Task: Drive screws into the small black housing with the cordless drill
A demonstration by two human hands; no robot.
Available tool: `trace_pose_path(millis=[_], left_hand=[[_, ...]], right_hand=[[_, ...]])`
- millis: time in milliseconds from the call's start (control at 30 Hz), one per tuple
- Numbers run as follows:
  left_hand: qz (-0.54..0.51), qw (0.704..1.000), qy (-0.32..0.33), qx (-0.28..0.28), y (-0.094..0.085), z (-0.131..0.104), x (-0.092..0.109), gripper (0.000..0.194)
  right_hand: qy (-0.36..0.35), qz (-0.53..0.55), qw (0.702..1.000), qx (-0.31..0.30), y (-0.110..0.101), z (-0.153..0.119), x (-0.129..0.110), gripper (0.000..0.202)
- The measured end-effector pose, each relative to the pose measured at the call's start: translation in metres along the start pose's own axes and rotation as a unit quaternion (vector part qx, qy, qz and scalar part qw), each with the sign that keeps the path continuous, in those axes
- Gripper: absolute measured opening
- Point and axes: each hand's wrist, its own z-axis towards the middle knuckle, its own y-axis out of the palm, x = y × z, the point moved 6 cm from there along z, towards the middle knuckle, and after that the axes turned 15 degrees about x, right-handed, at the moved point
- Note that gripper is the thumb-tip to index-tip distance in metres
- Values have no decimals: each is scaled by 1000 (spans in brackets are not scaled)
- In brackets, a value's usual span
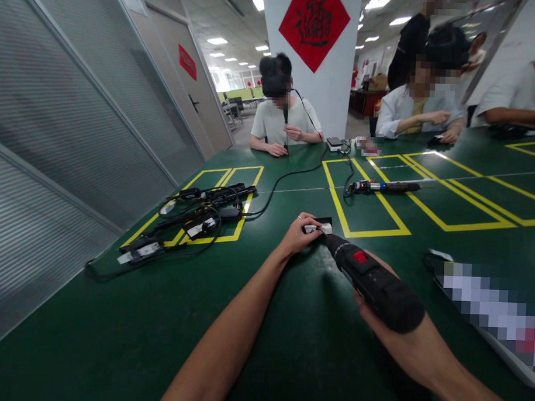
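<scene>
Right hand (pixel 394 342) wrapped round black power drill (pixel 376 289) with red switch (pixel 361 257), bit (pixel 323 231) down at small black-and-white rectangular piece (pixel 327 227)! Left hand (pixel 302 235) pinching that piece on green tabletop (pixel 262 364); whether bit touches, hard to see from here. Off left, tangled black cables (pixel 226 194) sprawling across yellow tape rectangles (pixel 259 178); farther right, slim black tool (pixel 402 187) with blue band (pixel 383 186).

The drill (pixel 381 286) has a matt black plastic body and a smooth red plastic switch (pixel 361 257). At its tip sits a white plastic-looking block (pixel 327 228). Beneath the drill, the green bench (pixel 113 335) is smooth, softly glossy; left of it, black plastic-coated cables (pixel 228 193).
</scene>
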Motion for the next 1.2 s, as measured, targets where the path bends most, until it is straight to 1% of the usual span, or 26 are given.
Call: trace_pose_path(millis=[133,167,267,333,433,533,600,700,733,833,900,1000,1067,1133,1200], left_hand=[[-5,1000,3,-16,0,0,1,22],[-5,1000,1,-18,-1,0,1,25],[6,1000,-14,-11,-3,1,-2,46],[17,1000,-15,-11,-4,2,-4,53],[27,999,-4,-24,-3,3,-5,49],[24,999,-7,-30,-2,3,-7,48],[20,999,-4,-33,-2,3,-6,49],[18,999,1,-32,-2,2,-5,49],[18,999,1,-32,-1,2,-5,49],[27,999,6,-21,-1,2,-3,48],[36,999,12,-14,-1,3,-2,47],[43,999,13,-14,-1,3,-2,46],[46,999,12,-14,-1,2,-1,46],[47,999,10,-14,-1,2,-1,46],[48,999,11,-11,-2,2,0,47]], right_hand=[[-23,-11,1000,6,2,2,-5,68],[-27,-11,1000,8,3,3,-6,68],[-35,-13,999,21,5,4,-8,67],[-27,-14,999,18,7,4,-6,69],[-6,-12,1000,-17,15,3,-1,79],[-7,-1,999,-46,21,-1,0,89],[-7,10,999,-47,22,-2,-1,90],[4,33,999,-42,23,-1,-2,86],[17,42,998,-42,24,-1,-1,83],[94,79,991,-49,26,-1,7,77],[124,106,985,-58,25,-2,9,75],[114,129,981,-86,22,-3,2,74],[123,137,978,-101,20,-3,-1,71],[143,148,972,-115,18,-5,-1,58],[156,155,967,-130,18,-6,2,37]])
